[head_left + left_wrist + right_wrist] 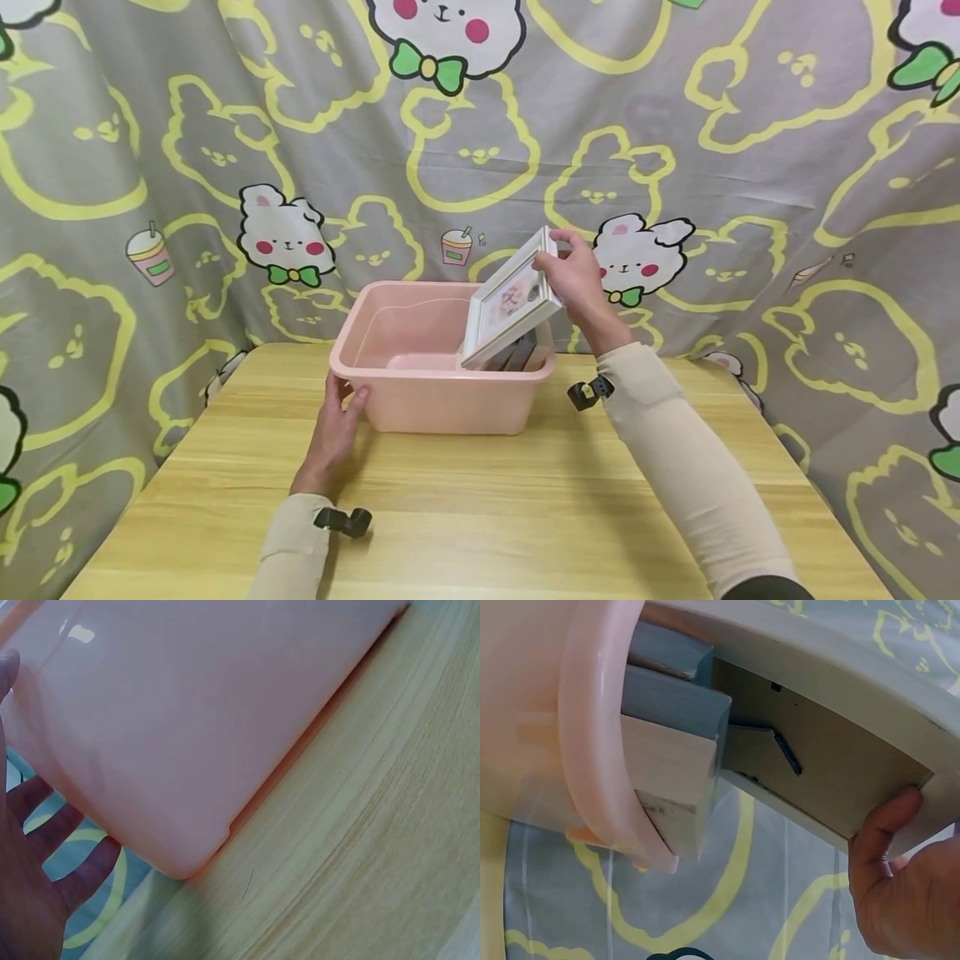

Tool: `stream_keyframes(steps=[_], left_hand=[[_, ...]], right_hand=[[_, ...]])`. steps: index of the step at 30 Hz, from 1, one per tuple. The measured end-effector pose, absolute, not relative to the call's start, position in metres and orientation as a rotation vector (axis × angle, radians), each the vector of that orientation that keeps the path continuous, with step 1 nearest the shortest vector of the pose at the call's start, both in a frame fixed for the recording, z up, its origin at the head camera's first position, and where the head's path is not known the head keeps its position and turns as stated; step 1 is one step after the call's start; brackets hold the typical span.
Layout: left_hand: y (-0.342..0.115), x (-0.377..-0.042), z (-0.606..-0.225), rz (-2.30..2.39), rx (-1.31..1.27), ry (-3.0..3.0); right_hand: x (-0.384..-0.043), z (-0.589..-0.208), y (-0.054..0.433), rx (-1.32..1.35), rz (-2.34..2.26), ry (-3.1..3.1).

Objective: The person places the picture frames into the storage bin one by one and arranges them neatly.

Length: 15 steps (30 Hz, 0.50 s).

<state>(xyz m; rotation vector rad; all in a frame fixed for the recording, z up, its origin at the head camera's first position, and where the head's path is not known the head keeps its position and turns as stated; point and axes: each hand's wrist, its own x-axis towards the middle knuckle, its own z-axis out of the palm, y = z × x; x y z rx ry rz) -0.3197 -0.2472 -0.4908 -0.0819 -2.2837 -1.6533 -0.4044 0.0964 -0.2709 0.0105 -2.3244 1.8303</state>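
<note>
A white picture frame (480, 340) with a pink floral print leans tilted over the right end of a pink plastic bin (442, 406). My right hand (577, 282) grips the frame by its upper right edge. In the right wrist view the brown backing (832, 761) shows with a fold-out stand, and the thumb presses at the end of the backing. My left hand (336, 432) holds the bin at its front left corner, thumb on the front wall. In the left wrist view its other fingers (88, 874) lie along the bin's side.
Several flat pieces stand in the bin's right end: grey-blue ones (671, 697) and a beige one (671, 757). The bin rests on a wood-grain table (480, 517). A grey curtain (480, 133) with cartoon prints hangs right behind it.
</note>
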Motion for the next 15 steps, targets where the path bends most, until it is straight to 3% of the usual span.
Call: stream_keyframes(steps=[15], left_hand=[[-0.248, -0.319, -0.488, -1.686, -0.104, -2.263]], right_hand=[[-0.413, -0.277, 0.08, 0.019, 1.642, -2.493]])
